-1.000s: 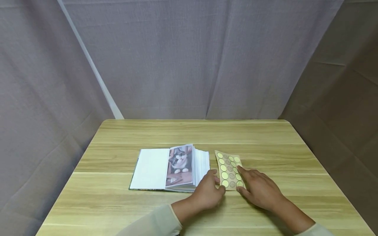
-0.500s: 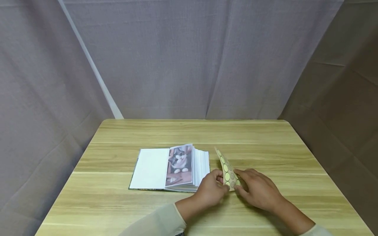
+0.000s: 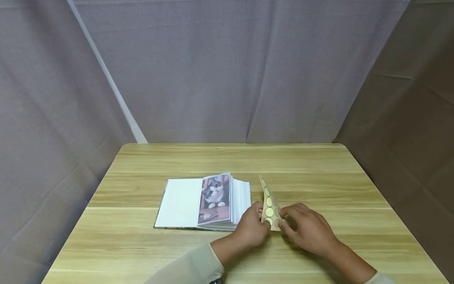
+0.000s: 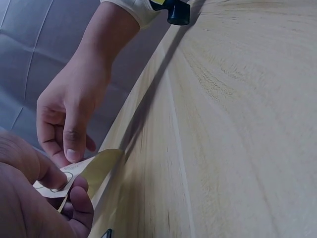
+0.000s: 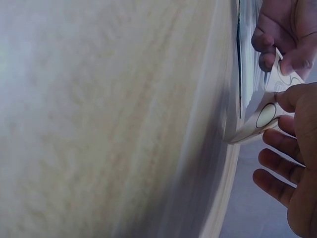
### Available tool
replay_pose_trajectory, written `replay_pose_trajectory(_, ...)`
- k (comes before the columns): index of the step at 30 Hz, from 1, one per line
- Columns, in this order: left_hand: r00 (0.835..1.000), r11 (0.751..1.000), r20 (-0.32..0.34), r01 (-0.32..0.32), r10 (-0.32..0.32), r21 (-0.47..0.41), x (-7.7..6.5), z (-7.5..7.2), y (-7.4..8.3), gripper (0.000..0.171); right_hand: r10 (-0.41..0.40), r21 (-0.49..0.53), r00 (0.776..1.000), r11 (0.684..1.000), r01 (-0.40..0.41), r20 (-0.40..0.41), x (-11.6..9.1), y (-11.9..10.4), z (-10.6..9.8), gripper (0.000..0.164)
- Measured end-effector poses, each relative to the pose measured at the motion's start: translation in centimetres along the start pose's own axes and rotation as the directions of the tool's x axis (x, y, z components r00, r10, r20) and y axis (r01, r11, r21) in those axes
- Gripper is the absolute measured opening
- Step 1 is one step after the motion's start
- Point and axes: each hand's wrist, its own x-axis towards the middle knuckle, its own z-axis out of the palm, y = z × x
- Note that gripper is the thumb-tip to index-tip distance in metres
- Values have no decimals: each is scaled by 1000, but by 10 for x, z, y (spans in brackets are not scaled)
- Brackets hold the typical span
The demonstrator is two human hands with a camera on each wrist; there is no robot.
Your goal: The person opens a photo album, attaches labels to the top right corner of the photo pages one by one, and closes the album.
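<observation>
A tan sheet of round yellow stickers (image 3: 268, 203) stands bent up off the table, its left side raised. My left hand (image 3: 251, 228) pinches its near left edge, thumb on the sticker side and fingers behind. On the right, my right hand (image 3: 308, 228) has its thumb and index finger together at the right part of the sheet. The right wrist view shows a yellow sticker (image 5: 266, 115) close to these fingertips, while the other fingers (image 5: 277, 166) spread loosely. Brown patches without yellow run along part of the sheet.
An open photo album (image 3: 181, 203) lies left of the sheet, showing a cat photo (image 3: 214, 199) beside a white inside cover. Its page stack reaches close to my left hand. The wooden table (image 3: 227, 157) is bordered by grey curtains (image 3: 198, 71).
The sheet was lying nearly flat; its left side has been lifted and bent upward by my left hand. My right hand's fingers have moved slightly left and drawn together on the sheet.
</observation>
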Motion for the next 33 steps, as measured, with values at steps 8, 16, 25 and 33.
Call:
replay_pose_trajectory(8, 1000, 1000, -18, -3, 4, 18, -1, 2, 1, 31, -28, -25, 998, 999, 27, -49, 0, -1, 3, 23)
replay_pose_trajectory(16, 1000, 998, -16, -15, 16, 57, -1, 3, 0, 29, -28, -14, 998, 1000, 27, -51, -2, -2, 3, 17)
replay_pose_trajectory(25, 1000, 997, -6, -30, 30, 77, -2, 4, 1, 29, -38, 0, 997, 999, 38, -60, -2, -3, 1, 15)
replay_pose_trajectory(33, 1000, 998, -6, -25, 25, 66, -2, 5, 0, 30, -32, 6, 997, 999, 32, -75, -3, -3, 0, 16)
